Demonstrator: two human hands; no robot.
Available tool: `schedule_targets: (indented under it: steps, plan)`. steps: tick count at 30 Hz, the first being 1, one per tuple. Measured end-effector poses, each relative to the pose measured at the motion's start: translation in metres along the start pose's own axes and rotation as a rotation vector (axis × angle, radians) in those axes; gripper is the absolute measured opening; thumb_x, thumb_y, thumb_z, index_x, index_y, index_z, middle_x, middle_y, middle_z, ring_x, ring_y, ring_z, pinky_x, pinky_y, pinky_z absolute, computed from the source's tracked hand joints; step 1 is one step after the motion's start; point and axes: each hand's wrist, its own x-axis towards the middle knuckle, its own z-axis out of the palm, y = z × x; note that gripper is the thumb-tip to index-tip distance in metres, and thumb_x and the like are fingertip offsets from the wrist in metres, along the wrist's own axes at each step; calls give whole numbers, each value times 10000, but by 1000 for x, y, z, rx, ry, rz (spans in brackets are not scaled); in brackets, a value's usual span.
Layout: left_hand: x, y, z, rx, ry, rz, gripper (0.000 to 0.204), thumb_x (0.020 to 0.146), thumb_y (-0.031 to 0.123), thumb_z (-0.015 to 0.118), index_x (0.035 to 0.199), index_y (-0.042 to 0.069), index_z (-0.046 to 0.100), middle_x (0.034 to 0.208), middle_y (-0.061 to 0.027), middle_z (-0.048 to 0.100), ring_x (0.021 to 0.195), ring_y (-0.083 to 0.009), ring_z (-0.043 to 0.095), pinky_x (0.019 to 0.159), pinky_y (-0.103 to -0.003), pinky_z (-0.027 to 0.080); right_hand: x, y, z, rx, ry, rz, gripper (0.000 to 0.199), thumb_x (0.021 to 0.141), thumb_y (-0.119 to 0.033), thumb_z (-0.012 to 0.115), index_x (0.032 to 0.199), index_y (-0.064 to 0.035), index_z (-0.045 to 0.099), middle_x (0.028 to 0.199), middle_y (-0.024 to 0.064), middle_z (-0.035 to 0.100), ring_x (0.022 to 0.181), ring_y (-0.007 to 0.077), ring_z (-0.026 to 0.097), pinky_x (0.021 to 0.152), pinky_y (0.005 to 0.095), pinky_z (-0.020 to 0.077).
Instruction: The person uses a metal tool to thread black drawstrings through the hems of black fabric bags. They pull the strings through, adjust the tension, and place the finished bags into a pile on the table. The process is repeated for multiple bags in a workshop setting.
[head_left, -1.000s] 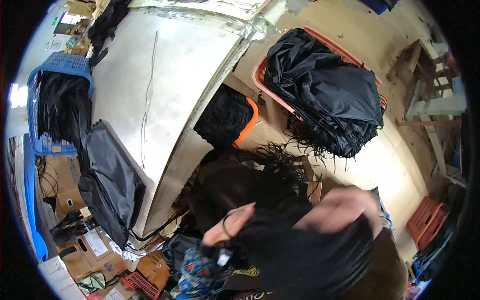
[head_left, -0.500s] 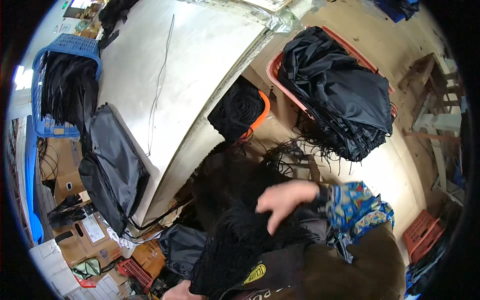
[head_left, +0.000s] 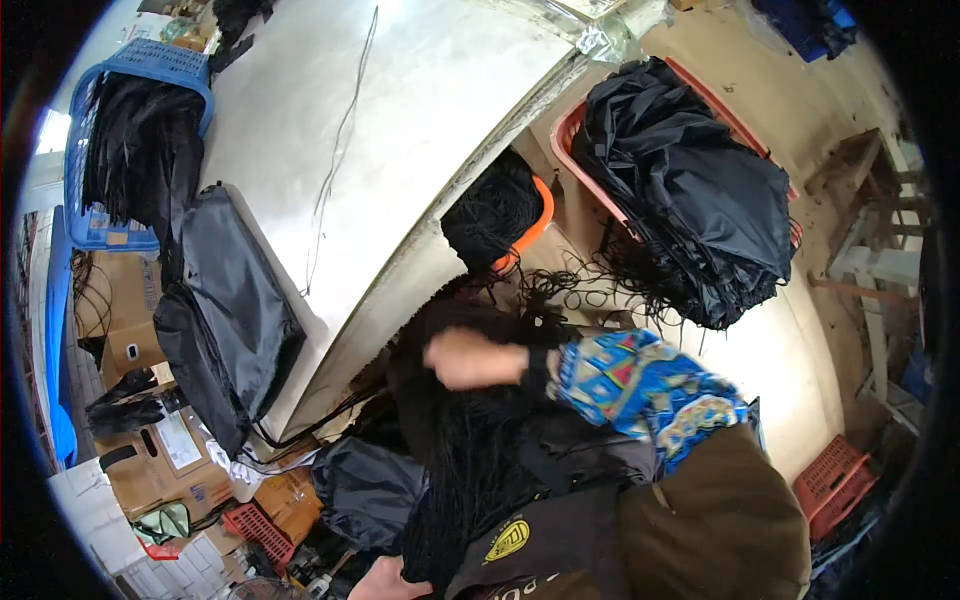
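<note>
A thick bundle of black cords (head_left: pixel 455 490) hangs across my lap, over a dark apron (head_left: pixel 560 535). At the bottom edge my left hand (head_left: pixel 390 580) is closed on the lower end of the cords; most of its fingers are hidden. My right hand (head_left: pixel 462 360), coming out of a blue patterned sleeve cover (head_left: pixel 640 385), is over the upper part of the cords near the table edge. Motion blurs its fingers, so whether it grips any cord does not show. A black drawstring bag (head_left: pixel 370 492) lies just left of the bundle.
A white table (head_left: pixel 330 130) carries a long wire and a black bag (head_left: pixel 235 310) at its left edge. Beyond my right arm, a red basket (head_left: pixel 565 140) overflows with black bags. An orange tub (head_left: pixel 540 215) holds black cord. Cardboard boxes (head_left: pixel 165 465) stand at left.
My right hand has swept left and upward toward the table edge, bringing its sleeve along. My left hand stays low at the cords; the whole view has shifted slightly.
</note>
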Motion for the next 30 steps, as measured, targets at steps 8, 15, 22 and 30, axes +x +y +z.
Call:
schedule_targets:
  steps: [8, 15, 22, 30]
  plan:
    - [82, 24, -5, 223, 72, 496, 881, 689, 159, 746, 1381, -61, 247, 1407, -216, 312, 1281, -266, 357, 1043, -342, 320, -129, -103, 21, 451, -678, -988, 135, 728, -65, 581, 744, 57, 526, 790, 215, 533, 822, 383, 545, 683, 430, 438]
    - [199, -28, 46, 298, 163, 604, 692, 804, 199, 583, 1373, -40, 269, 1415, -214, 294, 1316, -340, 288, 1096, -361, 246, -122, -103, -23, -28, -272, -577, 118, 692, -94, 588, 781, -24, 621, 785, 181, 621, 791, 316, 612, 691, 411, 490]
    - [244, -5, 38, 716, 669, 480, 1103, 551, 283, 820, 1376, -100, 196, 1421, -358, 127, 1269, -542, 187, 1059, -548, 235, -30, 24, -8, -300, 135, -305, 314, 849, -296, 561, 1115, -145, 633, 1325, 141, 483, 1318, 317, 335, 1031, 475, 318]
    - [249, -15, 14, 384, 848, 496, 559, 625, 170, 752, 1096, -18, 514, 963, -217, 572, 946, -423, 530, 805, -447, 460, -92, 45, -8, -257, 127, -136, 754, 803, -605, 548, 1162, 58, 529, 1097, 194, 544, 1025, 315, 501, 906, 410, 395]
